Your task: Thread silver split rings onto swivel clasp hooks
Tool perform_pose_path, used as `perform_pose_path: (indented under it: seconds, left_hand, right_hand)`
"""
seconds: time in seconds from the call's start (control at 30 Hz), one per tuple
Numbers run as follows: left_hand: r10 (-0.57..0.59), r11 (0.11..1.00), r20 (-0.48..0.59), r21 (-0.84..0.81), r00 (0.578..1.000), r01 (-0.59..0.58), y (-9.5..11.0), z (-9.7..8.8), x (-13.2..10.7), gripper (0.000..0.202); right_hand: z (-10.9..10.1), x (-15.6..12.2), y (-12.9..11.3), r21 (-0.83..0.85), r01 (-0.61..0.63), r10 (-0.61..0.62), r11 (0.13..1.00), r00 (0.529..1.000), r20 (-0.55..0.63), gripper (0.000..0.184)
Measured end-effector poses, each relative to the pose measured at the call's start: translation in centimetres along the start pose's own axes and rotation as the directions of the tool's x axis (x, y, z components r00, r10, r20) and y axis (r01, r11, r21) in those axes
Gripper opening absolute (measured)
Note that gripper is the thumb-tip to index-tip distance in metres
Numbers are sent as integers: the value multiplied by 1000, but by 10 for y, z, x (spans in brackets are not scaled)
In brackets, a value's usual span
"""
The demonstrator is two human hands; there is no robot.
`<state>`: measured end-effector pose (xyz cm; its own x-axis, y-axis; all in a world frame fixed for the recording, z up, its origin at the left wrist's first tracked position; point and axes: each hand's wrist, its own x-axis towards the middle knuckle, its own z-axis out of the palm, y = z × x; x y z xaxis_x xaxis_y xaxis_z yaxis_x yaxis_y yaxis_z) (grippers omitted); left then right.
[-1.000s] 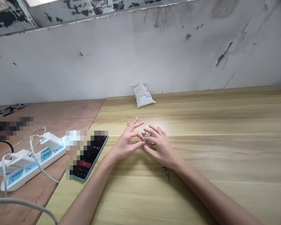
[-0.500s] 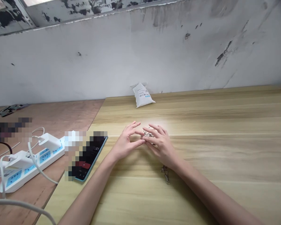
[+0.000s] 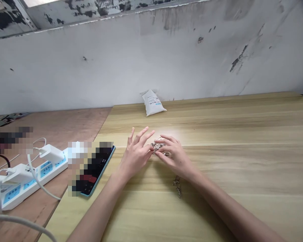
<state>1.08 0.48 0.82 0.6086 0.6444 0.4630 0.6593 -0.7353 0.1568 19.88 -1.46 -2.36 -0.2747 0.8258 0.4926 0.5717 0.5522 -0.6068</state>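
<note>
My left grip (image 3: 136,156) and right grip (image 3: 177,158) touched metal clasps (image 3: 158,146); a white packet (image 3: 154,105) lay near the table (image 3: 242,158)'s far edge.

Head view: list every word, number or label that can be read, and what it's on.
"01": on the phone screen.
Smaller phone-screen text: too small to read.
Print and barcode on the white plastic packet: too small and blurred to read.

At twelve o'clock I face a stained, greyish-white wall (image 3: 103,64), with a black scrape (image 3: 238,58) towards two and a bright strip of window (image 3: 39,2) between ten and eleven. A pale wood-grain table (image 3: 242,134) stretches to three o'clock, shining softly mid-top; a reddish-brown table (image 3: 78,122) adjoins it at nine.
</note>
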Motion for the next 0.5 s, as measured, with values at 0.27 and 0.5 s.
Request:
perform_pose_path:
  seconds: [0.27,0.5]
  left_hand:
    - [-45,999,87,-20,995,46,-16,-11,-1,16]
    - [-324,912,480,-70,815,404,-43,-44,-15,18]
  right_hand:
    - [-7,4,2,78,-113,112,990,993,23,18]
    - [-19,7,16,-187,-24,32,982,999,41,20]
